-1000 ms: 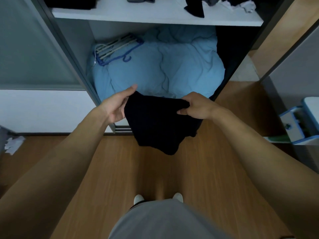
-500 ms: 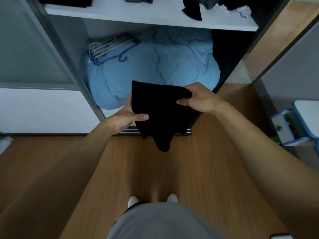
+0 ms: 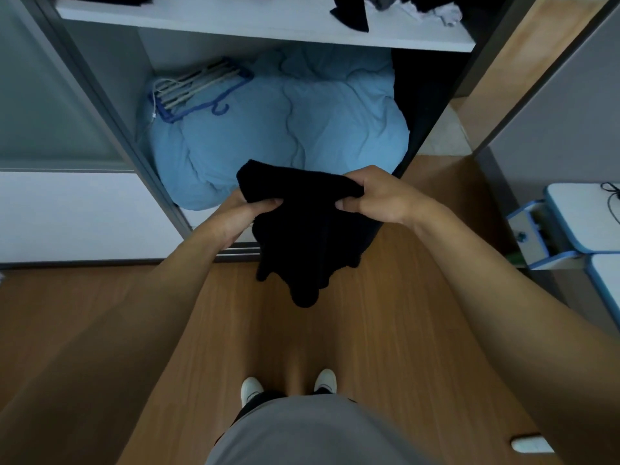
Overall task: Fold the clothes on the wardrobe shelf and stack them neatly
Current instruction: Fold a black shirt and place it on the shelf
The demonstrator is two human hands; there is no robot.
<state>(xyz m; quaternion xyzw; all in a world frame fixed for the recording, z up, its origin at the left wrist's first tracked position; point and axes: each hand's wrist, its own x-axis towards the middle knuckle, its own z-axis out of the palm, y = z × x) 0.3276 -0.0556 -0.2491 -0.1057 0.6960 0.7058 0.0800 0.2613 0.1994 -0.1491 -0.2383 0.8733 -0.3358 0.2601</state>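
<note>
A black garment (image 3: 308,243) hangs in the air in front of the open wardrobe, partly folded, its lower end drooping toward the floor. My left hand (image 3: 240,216) grips its left edge, thumb on top. My right hand (image 3: 375,196) pinches its upper right edge with curled fingers. On the white wardrobe shelf (image 3: 235,20) at the top lie more dark clothes (image 3: 352,15) and a crumpled pale piece (image 3: 443,13), cut off by the frame edge.
A light blue duvet (image 3: 285,129) fills the compartment under the shelf, with a bundle of hangers (image 3: 198,88) on it. A frosted sliding door (image 3: 43,95) stands left. A blue and white desk with an open drawer (image 3: 550,233) is right. Wooden floor lies below.
My left hand moved from an open palm behind the garment to a grip on its left edge. The garment got narrower and more bunched between both hands, and the view tilted down.
</note>
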